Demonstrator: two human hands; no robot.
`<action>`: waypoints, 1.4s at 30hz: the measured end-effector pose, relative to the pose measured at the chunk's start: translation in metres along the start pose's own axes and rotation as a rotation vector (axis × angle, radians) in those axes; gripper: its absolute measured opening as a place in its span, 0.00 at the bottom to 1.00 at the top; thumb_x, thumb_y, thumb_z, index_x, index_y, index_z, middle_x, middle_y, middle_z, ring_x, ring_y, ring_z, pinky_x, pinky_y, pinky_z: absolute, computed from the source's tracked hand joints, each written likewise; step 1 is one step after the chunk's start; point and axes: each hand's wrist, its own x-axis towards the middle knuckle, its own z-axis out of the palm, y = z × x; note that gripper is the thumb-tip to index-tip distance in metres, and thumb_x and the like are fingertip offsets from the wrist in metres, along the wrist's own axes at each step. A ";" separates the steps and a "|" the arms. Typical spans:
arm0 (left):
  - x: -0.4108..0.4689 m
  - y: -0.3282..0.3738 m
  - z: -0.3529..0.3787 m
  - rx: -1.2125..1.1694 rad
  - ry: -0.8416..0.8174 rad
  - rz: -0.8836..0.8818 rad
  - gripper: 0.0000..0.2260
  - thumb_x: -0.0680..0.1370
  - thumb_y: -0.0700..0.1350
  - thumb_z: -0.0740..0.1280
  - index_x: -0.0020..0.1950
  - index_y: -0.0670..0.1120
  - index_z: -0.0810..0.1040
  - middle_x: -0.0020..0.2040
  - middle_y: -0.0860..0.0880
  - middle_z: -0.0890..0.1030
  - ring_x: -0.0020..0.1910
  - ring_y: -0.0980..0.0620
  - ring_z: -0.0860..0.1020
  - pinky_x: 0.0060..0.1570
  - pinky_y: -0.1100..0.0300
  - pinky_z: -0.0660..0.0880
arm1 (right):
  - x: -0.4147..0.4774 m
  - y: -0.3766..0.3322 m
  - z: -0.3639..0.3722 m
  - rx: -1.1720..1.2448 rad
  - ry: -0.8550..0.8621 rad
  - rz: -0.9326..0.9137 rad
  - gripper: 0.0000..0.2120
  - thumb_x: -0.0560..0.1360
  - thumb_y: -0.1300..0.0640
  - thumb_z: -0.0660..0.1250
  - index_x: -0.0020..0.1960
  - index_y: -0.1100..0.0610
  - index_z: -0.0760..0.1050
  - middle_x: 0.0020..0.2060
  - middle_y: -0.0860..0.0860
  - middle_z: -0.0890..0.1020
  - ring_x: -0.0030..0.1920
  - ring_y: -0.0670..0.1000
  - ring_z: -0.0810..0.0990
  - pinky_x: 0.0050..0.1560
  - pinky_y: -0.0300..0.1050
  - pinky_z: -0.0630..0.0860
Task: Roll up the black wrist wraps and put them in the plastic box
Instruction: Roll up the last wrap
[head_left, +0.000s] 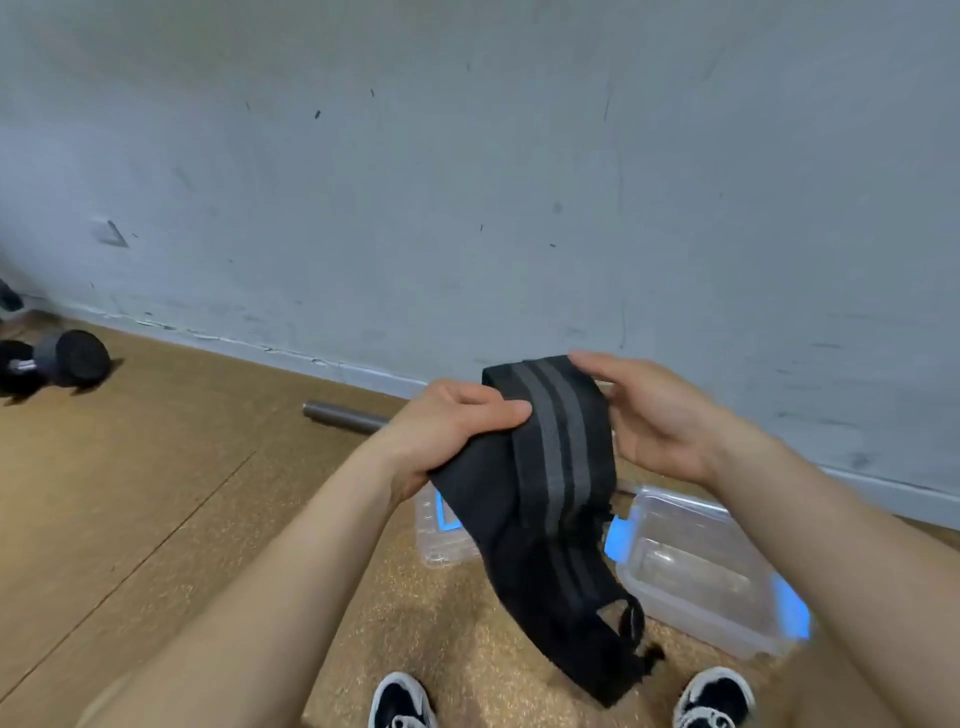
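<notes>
A black wrist wrap (556, 483) with two grey stripes hangs in the air in front of me, its lower end with a thumb loop dangling near my shoes. My left hand (452, 431) grips its left edge, thumb on top. Touching the wrap's upper right edge is my right hand (654, 415), fingers nearly straight. Below the wrap, on the floor, stands the clear plastic box (711, 571) with blue clips, open and with nothing in it. Its clear lid (441, 540) lies to the left, partly hidden behind the wrap.
A grey wall rises right behind the box. A metal bar (343, 415) lies along the wall's base. A black dumbbell (67, 358) sits at far left on the cork floor. My two black-and-white shoes (402, 701) show at the bottom edge.
</notes>
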 end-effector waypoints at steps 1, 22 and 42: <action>-0.001 0.003 0.002 0.058 -0.052 0.012 0.10 0.75 0.46 0.74 0.36 0.43 0.81 0.37 0.45 0.82 0.35 0.49 0.80 0.40 0.57 0.75 | 0.002 -0.002 -0.003 0.055 0.055 -0.008 0.13 0.79 0.50 0.66 0.56 0.59 0.81 0.52 0.55 0.85 0.47 0.52 0.84 0.47 0.47 0.81; 0.013 0.020 -0.050 -0.381 0.068 0.237 0.06 0.74 0.42 0.70 0.46 0.49 0.87 0.36 0.48 0.81 0.34 0.54 0.80 0.33 0.64 0.77 | 0.023 -0.012 -0.010 -0.350 0.084 -0.233 0.05 0.77 0.60 0.68 0.44 0.58 0.82 0.38 0.51 0.86 0.38 0.48 0.84 0.38 0.37 0.78; 0.017 0.026 -0.011 -0.694 -0.057 0.262 0.22 0.76 0.23 0.55 0.64 0.37 0.77 0.58 0.36 0.82 0.57 0.42 0.82 0.56 0.56 0.80 | 0.040 0.014 0.023 -0.671 0.301 -0.414 0.22 0.77 0.45 0.68 0.40 0.64 0.78 0.31 0.56 0.79 0.34 0.55 0.79 0.37 0.51 0.73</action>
